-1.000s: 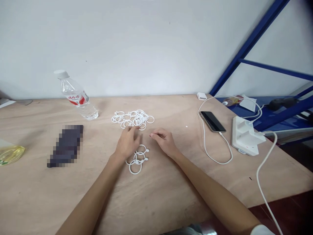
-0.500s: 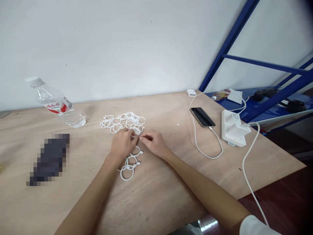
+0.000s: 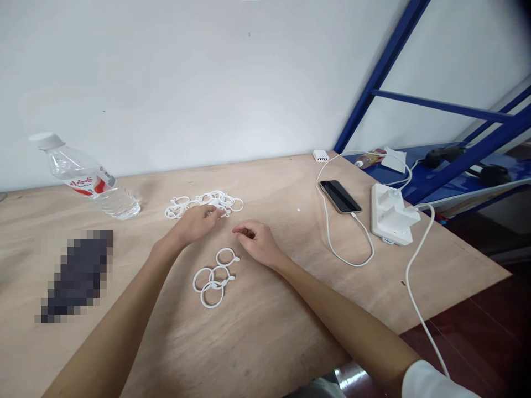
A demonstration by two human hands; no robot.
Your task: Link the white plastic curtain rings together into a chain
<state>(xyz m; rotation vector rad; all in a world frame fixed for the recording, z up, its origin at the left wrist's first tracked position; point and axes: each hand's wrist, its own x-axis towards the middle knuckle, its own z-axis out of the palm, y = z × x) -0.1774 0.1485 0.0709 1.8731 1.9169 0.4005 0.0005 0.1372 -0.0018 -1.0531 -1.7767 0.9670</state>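
A pile of white plastic rings (image 3: 199,202) lies on the wooden table (image 3: 265,331) near the wall. My left hand (image 3: 197,222) reaches into the near edge of that pile with its fingers stretched out over the rings. My right hand (image 3: 257,243) rests on the table just to the right, its fingers curled loosely; whether it holds anything is not visible. A small cluster of linked white rings (image 3: 213,276) lies on the table in front of both hands, touched by neither.
A clear water bottle (image 3: 87,179) lies at the back left. A pixelated dark object (image 3: 77,273) sits at the left. A phone (image 3: 340,196) on a white cable (image 3: 332,232), a white power strip (image 3: 392,215) and a blue metal rack (image 3: 435,105) are at the right.
My left hand has moved back and left onto the ring pile, uncovering the small cluster. My right hand has drawn slightly away from the left. The camera has shifted a little.
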